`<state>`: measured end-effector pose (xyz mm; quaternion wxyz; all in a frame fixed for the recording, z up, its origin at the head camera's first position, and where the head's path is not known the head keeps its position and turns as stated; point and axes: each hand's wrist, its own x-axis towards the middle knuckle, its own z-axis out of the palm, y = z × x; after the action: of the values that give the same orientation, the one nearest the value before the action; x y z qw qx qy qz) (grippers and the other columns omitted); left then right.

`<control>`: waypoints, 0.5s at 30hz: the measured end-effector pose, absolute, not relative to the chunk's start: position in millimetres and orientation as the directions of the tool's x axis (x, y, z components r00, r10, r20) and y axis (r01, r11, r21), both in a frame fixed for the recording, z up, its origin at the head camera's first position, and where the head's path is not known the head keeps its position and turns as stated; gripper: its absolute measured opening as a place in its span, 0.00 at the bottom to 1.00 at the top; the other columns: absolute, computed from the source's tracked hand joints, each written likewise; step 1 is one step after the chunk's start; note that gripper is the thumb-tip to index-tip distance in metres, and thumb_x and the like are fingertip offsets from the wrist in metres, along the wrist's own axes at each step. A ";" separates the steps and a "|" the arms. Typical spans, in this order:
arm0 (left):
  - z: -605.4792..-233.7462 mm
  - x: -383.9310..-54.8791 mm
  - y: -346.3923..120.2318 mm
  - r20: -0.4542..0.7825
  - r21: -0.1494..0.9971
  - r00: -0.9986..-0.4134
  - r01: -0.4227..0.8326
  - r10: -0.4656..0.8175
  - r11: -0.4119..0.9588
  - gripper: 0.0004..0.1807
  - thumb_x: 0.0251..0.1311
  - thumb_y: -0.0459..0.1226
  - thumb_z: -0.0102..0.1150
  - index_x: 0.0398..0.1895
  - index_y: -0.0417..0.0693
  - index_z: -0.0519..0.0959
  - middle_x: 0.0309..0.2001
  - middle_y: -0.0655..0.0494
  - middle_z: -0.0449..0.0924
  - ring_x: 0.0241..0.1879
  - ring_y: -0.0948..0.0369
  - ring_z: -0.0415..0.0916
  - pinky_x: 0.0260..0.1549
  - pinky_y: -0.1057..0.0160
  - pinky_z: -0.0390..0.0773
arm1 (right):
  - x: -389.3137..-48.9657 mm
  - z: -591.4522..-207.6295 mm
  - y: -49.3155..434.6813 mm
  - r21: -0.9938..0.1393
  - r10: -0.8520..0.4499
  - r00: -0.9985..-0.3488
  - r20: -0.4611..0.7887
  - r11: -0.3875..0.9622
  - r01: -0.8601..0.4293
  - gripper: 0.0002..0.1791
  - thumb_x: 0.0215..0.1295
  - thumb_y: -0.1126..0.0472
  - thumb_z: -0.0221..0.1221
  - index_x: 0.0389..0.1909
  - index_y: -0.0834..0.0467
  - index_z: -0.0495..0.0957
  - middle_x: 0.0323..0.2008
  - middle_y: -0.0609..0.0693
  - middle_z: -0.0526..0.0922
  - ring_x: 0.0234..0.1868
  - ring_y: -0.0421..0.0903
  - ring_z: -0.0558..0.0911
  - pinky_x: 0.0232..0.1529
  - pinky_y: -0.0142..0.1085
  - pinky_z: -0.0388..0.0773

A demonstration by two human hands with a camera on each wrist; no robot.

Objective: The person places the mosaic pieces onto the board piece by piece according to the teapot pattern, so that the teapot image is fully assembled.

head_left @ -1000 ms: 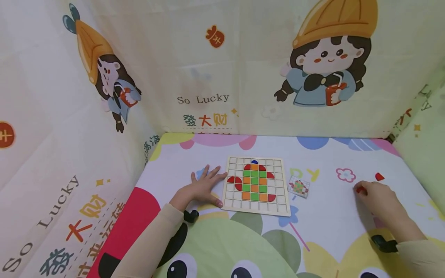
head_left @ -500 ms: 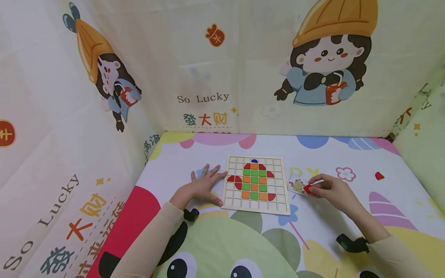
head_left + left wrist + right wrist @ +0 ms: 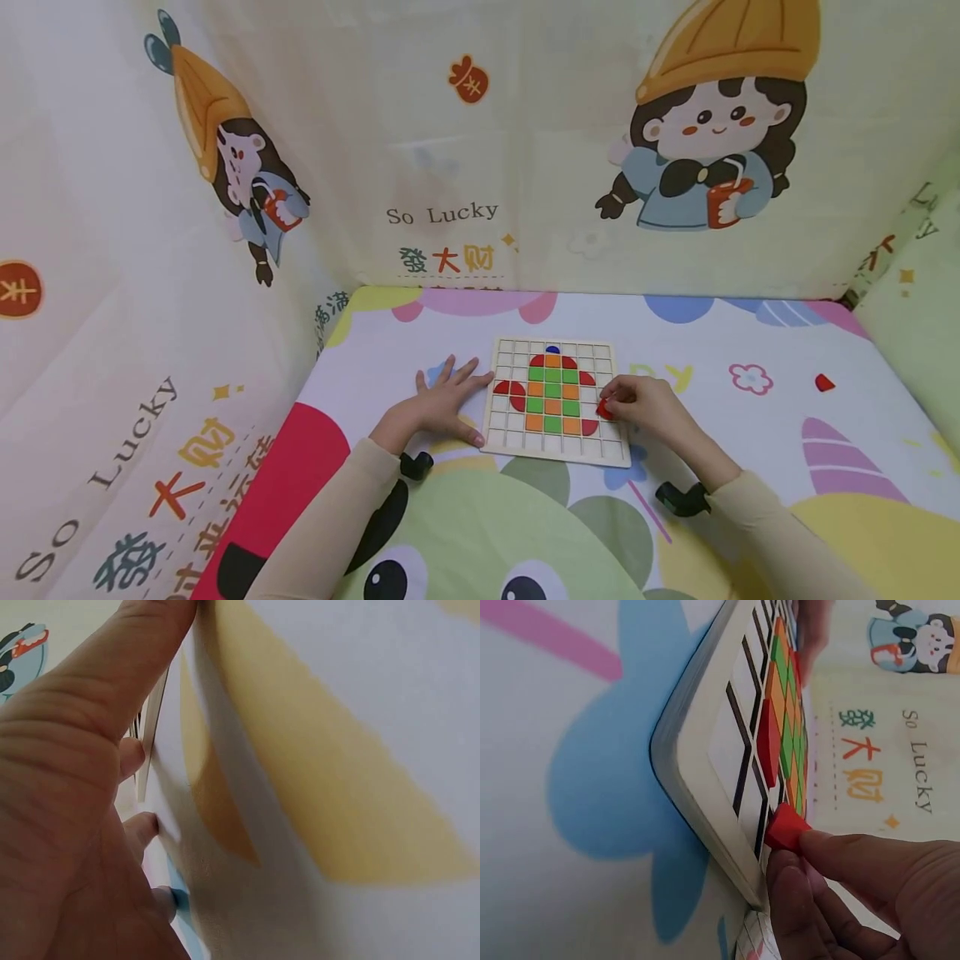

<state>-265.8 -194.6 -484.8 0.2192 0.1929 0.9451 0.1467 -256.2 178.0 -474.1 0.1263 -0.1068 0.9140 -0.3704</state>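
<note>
A wooden grid board [image 3: 558,458] lies on the table, bearing green, orange and red tiles and a blue piece at the top. My left hand [image 3: 437,410] rests spread on the table at its left side, with thumb and fingertips against the edge. Between thumb and fingers my right hand [image 3: 651,410] pinches a small red tile [image 3: 786,827] with a curved side, just above the right part of the grid. Below it in the right wrist view, another red tile [image 3: 767,742] sits in a cell. The fingers partly cover the held tile.
One loose red tile [image 3: 824,382] lies far to the right on the patterned tablecloth [image 3: 712,442]. A small pattern card [image 3: 754,937] shows beside the board in the right wrist view; my right hand hides it in the head view. Printed cloth walls stand behind and at both sides.
My right hand has moved left from the table's right side, carrying the red tile past the card to the board. The left hand has stayed in place.
</note>
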 end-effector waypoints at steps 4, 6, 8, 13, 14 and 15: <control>-484.0 -265.3 -193.5 -0.358 0.351 -0.836 0.292 0.416 0.890 0.64 0.45 0.66 0.76 0.83 0.74 0.50 0.86 0.60 0.32 0.83 0.42 0.20 0.65 0.17 0.28 | -255.6 -474.7 175.7 -0.697 -0.255 -0.956 -0.143 0.712 -0.086 0.06 0.67 0.61 0.67 0.43 0.57 0.83 0.35 0.49 0.87 0.37 0.46 0.81 0.38 0.34 0.81; -484.1 -265.6 -193.1 -0.357 0.356 -0.836 0.292 0.418 0.888 0.63 0.45 0.66 0.76 0.83 0.74 0.50 0.86 0.60 0.32 0.83 0.42 0.20 0.65 0.17 0.28 | -254.0 -474.7 176.3 -0.686 -0.230 -0.963 -0.143 0.724 -0.071 0.07 0.66 0.60 0.68 0.42 0.58 0.82 0.35 0.50 0.87 0.36 0.46 0.80 0.36 0.34 0.81; -484.3 -265.9 -192.8 -0.355 0.357 -0.834 0.297 0.423 0.886 0.63 0.45 0.66 0.76 0.83 0.74 0.50 0.86 0.60 0.32 0.83 0.42 0.20 0.65 0.17 0.28 | -252.1 -475.0 177.8 -0.678 -0.206 -0.967 -0.152 0.734 -0.050 0.09 0.65 0.59 0.70 0.40 0.58 0.81 0.33 0.50 0.85 0.34 0.46 0.79 0.33 0.33 0.79; -483.6 -265.2 -192.6 -0.356 0.358 -0.834 0.295 0.422 0.886 0.63 0.44 0.66 0.76 0.83 0.73 0.51 0.86 0.59 0.32 0.83 0.41 0.21 0.65 0.17 0.28 | -249.6 -477.6 181.5 -0.650 -0.213 -0.962 -0.169 0.758 -0.053 0.09 0.65 0.58 0.71 0.35 0.57 0.81 0.29 0.49 0.82 0.31 0.45 0.75 0.28 0.31 0.74; -483.2 -264.8 -192.6 -0.355 0.362 -0.834 0.294 0.423 0.884 0.63 0.44 0.66 0.77 0.83 0.73 0.51 0.86 0.59 0.33 0.83 0.41 0.21 0.65 0.17 0.28 | -249.4 -478.4 182.1 -0.647 -0.223 -0.960 -0.168 0.760 -0.063 0.08 0.65 0.59 0.71 0.35 0.57 0.81 0.29 0.48 0.82 0.31 0.45 0.75 0.28 0.31 0.73; -483.1 -264.8 -192.5 -0.356 0.364 -0.833 0.295 0.425 0.883 0.63 0.44 0.65 0.77 0.83 0.73 0.51 0.86 0.58 0.33 0.83 0.41 0.21 0.65 0.17 0.28 | -249.2 -479.4 182.5 -0.645 -0.228 -0.959 -0.170 0.761 -0.067 0.08 0.65 0.59 0.70 0.35 0.57 0.81 0.29 0.48 0.82 0.31 0.45 0.75 0.28 0.30 0.73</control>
<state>-264.8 -192.5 -483.1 0.2179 0.1902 0.9457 0.1485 -249.2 182.5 -479.4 0.1201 -0.0792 0.9306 -0.3365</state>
